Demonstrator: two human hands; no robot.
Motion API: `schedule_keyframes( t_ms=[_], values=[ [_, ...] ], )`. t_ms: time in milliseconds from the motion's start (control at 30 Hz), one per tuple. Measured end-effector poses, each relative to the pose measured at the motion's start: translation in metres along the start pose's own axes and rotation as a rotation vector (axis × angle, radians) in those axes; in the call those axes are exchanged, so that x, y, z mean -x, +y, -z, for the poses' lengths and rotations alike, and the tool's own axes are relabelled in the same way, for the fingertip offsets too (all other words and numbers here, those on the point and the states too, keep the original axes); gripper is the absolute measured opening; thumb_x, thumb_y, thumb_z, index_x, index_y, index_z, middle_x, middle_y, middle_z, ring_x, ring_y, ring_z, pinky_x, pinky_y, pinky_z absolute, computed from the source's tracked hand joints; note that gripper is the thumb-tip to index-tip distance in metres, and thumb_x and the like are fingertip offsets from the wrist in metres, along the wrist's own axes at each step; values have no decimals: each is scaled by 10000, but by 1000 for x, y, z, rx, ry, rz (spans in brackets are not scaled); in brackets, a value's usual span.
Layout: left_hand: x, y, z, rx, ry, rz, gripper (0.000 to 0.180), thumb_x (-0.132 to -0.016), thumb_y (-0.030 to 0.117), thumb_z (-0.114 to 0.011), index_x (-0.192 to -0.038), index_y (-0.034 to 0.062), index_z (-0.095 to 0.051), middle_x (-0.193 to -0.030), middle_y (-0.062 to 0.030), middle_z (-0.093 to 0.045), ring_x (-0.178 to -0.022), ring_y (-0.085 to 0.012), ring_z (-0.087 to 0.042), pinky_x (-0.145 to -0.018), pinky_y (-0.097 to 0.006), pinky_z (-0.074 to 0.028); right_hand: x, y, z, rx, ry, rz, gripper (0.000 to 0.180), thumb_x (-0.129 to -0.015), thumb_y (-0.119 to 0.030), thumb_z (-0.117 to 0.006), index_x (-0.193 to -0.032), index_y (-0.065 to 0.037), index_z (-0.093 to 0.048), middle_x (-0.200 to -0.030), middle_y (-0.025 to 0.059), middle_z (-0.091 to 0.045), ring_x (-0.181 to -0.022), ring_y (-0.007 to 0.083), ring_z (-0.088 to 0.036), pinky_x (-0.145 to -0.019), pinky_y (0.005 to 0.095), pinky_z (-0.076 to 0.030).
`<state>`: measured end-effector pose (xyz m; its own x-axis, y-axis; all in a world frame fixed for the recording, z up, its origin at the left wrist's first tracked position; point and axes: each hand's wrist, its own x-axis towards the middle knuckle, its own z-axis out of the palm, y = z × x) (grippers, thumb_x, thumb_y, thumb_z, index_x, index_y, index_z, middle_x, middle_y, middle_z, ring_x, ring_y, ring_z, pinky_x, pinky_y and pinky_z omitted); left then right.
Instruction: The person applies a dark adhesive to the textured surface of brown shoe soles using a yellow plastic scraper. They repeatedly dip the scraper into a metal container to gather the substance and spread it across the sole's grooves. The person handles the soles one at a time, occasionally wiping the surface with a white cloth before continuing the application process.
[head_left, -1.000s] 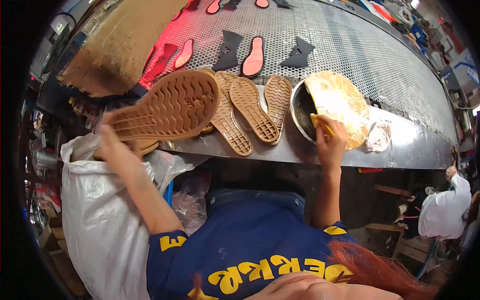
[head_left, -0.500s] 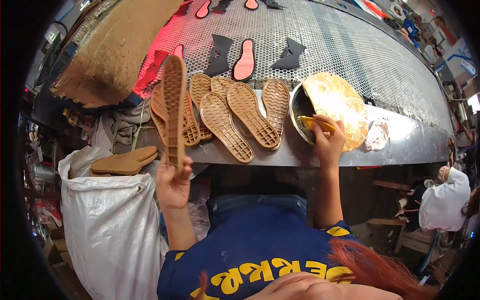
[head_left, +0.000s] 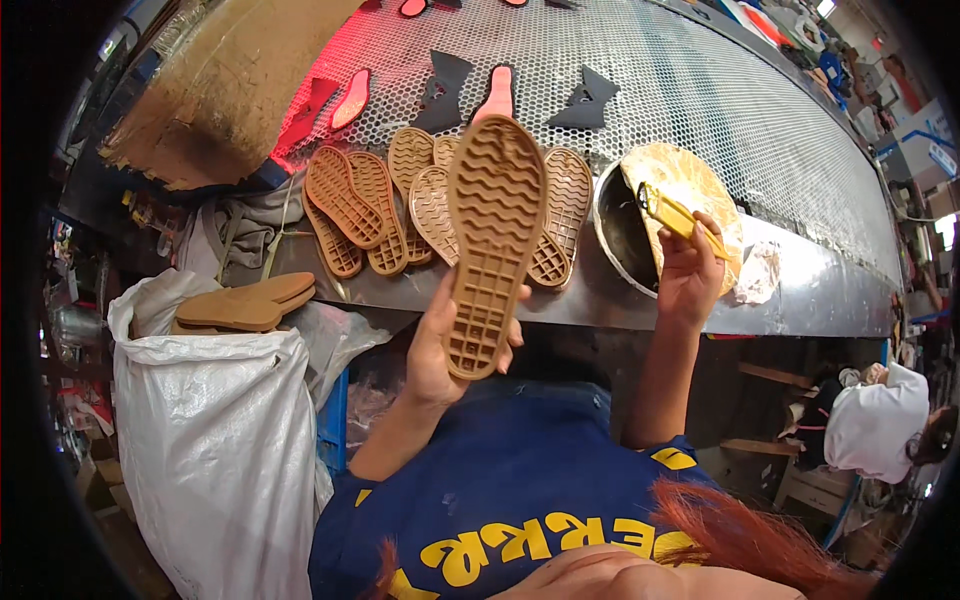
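A tan rubber shoe sole (head_left: 495,230) stands raised in my left hand (head_left: 433,350), its wavy and gridded tread facing me. The fingers wrap round its heel end. My right hand (head_left: 692,278) pinches a yellow-handled brush (head_left: 672,212) with a dark tip, held above a metal pot (head_left: 604,238). A round yellowish cover (head_left: 715,178) lies over part of the pot, whose inside looks dark. Behind and left of the raised sole, several more tan soles (head_left: 340,195) lie overlapped on the metal bench edge (head_left: 400,300); the raised one partly hides some.
Beyond lies a perforated metal conveyor (head_left: 660,100) carrying black shoe uppers (head_left: 445,90) and pink insoles (head_left: 350,100). A stained cardboard sheet (head_left: 220,90) covers the far left. Tan soles top a white sack (head_left: 215,420) at left. Crumpled paper (head_left: 758,272) sits right of the pot.
My left hand has moved right and turned the sole from nearly edge-on to tread facing me. My right hand has lifted the brush from the pot's opening, up and to the right.
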<state>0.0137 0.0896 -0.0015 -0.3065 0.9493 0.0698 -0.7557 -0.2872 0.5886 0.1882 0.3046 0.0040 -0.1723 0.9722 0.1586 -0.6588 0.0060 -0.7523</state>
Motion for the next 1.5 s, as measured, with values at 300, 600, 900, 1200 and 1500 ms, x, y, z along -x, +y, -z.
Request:
schedule_keyframes(
  t_ms=[300,600,900,1200,1500],
  values=[
    [3,-13,-14,-10,-57,123,640,-983,462,-321,-1449,41,-199,-1269,-240,-492,-877,-243,-630,-576,-292,-551,45,5,-48,384,-260,605,348,-930,-321,-586,-1055,-18,-467,-1108,240,-533,-1020,310,-579,-886,410,-495],
    [11,-10,-24,-131,-102,147,677,-984,483,-298,-1447,1,-193,-1235,-197,-526,-874,-200,-621,-600,-269,-537,52,10,-68,689,-411,791,359,-789,-300,-761,-972,-27,-617,-1131,189,-574,-986,268,-596,-835,343,-500],
    [17,-7,-25,-311,-155,157,774,-968,557,-276,-1464,-24,-151,-1245,-203,-524,-811,-172,-617,-587,-248,-515,49,5,-70,757,-429,833,317,-754,-181,-788,-971,-24,-618,-1143,200,-563,-974,270,-618,-818,333,-521],
    [16,0,-22,-291,-113,160,806,-956,605,-258,-1471,-9,-168,-1205,-165,-550,-811,-152,-608,-591,-245,-508,50,-7,-65,725,-707,703,243,-711,-30,-757,-911,1,-621,-1064,205,-606,-931,273,-633,-796,321,-512],
    [9,2,-16,-145,-87,130,770,-970,587,-219,-1482,18,-141,-1221,-146,-539,-864,-161,-611,-630,-266,-522,74,-2,-63,755,-807,626,256,-742,-119,-764,-897,7,-605,-1039,229,-601,-918,289,-624,-797,351,-511]
  ],
)
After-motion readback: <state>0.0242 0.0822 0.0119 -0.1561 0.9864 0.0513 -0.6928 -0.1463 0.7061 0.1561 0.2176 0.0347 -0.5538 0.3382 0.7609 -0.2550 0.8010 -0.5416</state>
